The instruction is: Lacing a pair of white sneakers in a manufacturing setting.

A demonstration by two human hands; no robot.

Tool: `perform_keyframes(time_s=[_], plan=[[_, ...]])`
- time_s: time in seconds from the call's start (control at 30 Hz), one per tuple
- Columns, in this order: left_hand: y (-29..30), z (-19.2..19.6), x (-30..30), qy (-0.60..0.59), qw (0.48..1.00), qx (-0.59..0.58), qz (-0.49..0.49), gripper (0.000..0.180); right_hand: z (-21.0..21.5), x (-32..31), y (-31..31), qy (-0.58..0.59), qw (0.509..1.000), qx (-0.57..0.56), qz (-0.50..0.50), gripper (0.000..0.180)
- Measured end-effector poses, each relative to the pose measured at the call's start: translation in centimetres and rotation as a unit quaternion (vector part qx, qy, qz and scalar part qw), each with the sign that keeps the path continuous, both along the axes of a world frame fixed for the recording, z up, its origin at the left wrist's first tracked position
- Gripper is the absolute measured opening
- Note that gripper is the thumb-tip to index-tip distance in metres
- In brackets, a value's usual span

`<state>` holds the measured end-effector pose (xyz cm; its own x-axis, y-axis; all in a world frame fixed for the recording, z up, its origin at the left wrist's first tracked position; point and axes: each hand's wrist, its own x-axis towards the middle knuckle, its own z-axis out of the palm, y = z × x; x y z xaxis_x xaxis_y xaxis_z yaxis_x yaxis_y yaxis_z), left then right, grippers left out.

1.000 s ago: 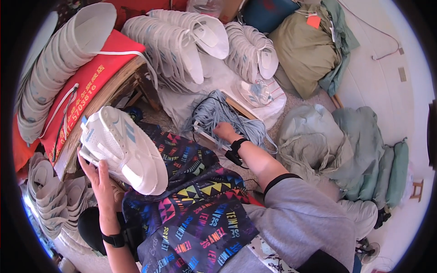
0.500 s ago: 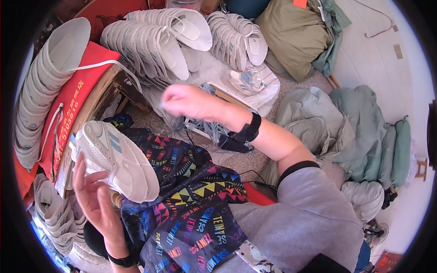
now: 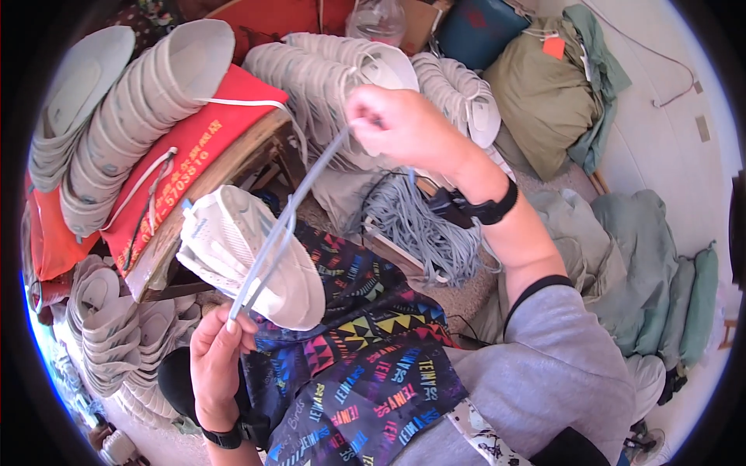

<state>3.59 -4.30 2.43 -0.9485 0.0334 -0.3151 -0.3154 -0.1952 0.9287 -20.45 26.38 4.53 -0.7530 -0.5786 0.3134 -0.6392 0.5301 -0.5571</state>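
A grey-blue shoelace (image 3: 315, 172) is stretched in a slanting line between my hands, its strands doubled toward the lower end. My right hand (image 3: 400, 128) pinches its upper end, raised in front of the stacked shoe uppers. Lower down, my left hand (image 3: 216, 353) grips the other end between thumb and fingers. Behind the lace, a white shoe upper (image 3: 295, 293) with mesh and pale blue details rests on my lap, against the patterned apron (image 3: 365, 342). At least one more white piece seems to lie alongside it, partly covered.
A heap of grey-blue laces (image 3: 435, 233) lies right of my lap. Nested white uppers (image 3: 148, 116) stand on a red cloth (image 3: 214, 116) over a wooden bench at left. More uppers (image 3: 311, 78) are stacked beyond. Green sacks (image 3: 544, 93) and grey-green bundles (image 3: 637, 233) fill the right.
My right hand has moved up and away, and a shoelace is now held taut between both hands. My left hand has closed from open fingers onto the lace. The view has shifted left.
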Motion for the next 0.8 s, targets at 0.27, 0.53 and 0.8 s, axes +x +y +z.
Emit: perform_keyframes(time_s=[0.27,0.53,0.8], plan=[[-1.8,1.8,1.8,-0.011,0.996,-0.068,0.058,0.024,-4.8,-2.7,5.1,0.109,0.944,0.239,-0.199,0.01],[0.6,2.4,-0.2,0.001,0.99,-0.138,-0.017,0.023,-4.7,1.2,-6.4,-0.018,0.992,-0.057,0.111,0.019],[2.4,-1.7,-1.1,0.031,0.981,-0.19,-0.014,0.028,-2.1,9.6,-13.3,-0.264,0.905,-0.055,0.329,0.02]])
